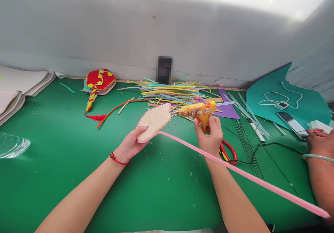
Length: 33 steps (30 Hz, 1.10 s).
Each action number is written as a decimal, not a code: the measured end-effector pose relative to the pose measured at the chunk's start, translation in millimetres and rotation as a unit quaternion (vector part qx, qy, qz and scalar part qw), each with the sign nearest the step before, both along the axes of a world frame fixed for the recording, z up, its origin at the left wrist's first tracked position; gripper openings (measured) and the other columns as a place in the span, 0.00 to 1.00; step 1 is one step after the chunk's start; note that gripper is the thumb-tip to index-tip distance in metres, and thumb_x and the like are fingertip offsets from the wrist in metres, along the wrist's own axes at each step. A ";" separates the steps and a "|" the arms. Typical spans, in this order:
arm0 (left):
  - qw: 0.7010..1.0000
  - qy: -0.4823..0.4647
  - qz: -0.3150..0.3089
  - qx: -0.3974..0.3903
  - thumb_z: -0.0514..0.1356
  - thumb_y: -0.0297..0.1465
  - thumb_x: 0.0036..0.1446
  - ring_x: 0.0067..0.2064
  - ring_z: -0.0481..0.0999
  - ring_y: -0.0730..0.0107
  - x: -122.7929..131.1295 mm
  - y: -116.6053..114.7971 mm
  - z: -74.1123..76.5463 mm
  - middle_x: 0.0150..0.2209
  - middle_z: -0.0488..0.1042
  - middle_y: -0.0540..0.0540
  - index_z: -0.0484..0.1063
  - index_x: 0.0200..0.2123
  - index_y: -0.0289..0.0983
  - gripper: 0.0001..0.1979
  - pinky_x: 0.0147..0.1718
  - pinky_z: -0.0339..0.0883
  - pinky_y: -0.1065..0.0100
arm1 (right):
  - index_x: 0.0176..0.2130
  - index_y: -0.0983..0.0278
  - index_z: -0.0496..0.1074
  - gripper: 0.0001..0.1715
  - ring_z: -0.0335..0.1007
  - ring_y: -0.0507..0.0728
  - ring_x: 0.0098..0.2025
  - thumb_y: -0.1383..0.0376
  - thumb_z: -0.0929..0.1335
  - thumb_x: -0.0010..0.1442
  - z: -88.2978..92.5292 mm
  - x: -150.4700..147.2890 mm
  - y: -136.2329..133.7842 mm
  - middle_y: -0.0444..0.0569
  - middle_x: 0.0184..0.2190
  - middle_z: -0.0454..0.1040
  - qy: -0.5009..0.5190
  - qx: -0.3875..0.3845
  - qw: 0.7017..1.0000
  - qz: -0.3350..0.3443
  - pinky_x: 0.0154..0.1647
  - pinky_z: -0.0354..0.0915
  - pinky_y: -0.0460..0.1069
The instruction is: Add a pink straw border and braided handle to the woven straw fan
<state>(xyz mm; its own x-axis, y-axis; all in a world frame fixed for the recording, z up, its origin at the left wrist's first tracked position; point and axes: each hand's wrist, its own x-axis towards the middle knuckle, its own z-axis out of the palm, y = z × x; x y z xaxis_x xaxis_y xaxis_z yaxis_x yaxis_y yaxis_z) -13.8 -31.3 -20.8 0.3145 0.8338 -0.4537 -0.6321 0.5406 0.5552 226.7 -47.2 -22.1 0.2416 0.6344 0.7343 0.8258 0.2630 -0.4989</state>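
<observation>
My left hand (134,142) pinches the lower left edge of a cream fan-shaped panel (154,120) made of rows of pipe cleaner. Pink edging runs along parts of its rim, and a long loose pink pipe cleaner (224,162) stretches from its lower edge toward the bottom right, passing over my right wrist. My right hand (210,135) is wrapped round the handle of a yellow hot glue gun (194,110). The gun's metal nozzle meets, or nearly meets, the panel's right edge; I cannot tell which. A clear glue stick (225,103) juts from its back end.
Behind my hands lies a pile of coloured pipe cleaners (172,91). A red and yellow fan (100,80) with a tassel rests at back left, near a glass (13,146). Red-handled pliers (231,153), thin wires (246,146), a phone (292,125) and another person's hand (322,142) are on the right.
</observation>
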 end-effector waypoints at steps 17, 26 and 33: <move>1.000 -0.009 -0.001 0.008 0.55 0.18 0.52 0.22 0.76 0.73 0.9 0.0 2.1 0.32 0.79 0.44 0.62 0.55 0.31 0.25 0.15 0.68 0.79 | 0.44 0.69 0.71 0.16 0.62 0.52 0.29 0.61 0.65 0.59 -1.6 1.5 1.2 0.51 0.32 0.66 -0.011 0.007 1.000 0.007 0.26 0.63 0.47; 1.000 -0.020 -0.008 0.021 0.55 0.19 0.54 0.24 0.78 0.72 -0.1 0.3 -0.8 0.33 0.79 0.44 0.61 0.57 0.31 0.26 0.16 0.69 0.80 | 0.47 0.69 0.69 0.18 0.62 0.52 0.28 0.61 0.65 0.60 -3.7 2.1 1.3 0.51 0.32 0.66 -0.020 0.007 1.000 0.002 0.26 0.62 0.47; 0.999 -0.023 -0.013 0.041 0.53 0.19 0.56 0.28 0.79 0.71 -0.5 0.7 -1.0 0.35 0.80 0.44 0.60 0.59 0.31 0.26 0.20 0.72 0.79 | 0.49 0.68 0.67 0.23 0.65 0.57 0.34 0.58 0.65 0.58 -8.3 10.0 7.5 0.53 0.34 0.67 -0.051 -0.016 0.998 -0.041 0.35 0.65 0.51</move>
<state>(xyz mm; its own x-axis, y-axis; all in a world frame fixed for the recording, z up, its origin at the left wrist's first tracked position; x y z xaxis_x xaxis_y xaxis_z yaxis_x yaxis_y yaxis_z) -14.3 -30.6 -21.8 0.3551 0.8585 -0.3699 -0.6439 0.5115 0.5690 236.7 -39.7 -30.3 0.2191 0.6388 0.7375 0.8904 0.1782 -0.4189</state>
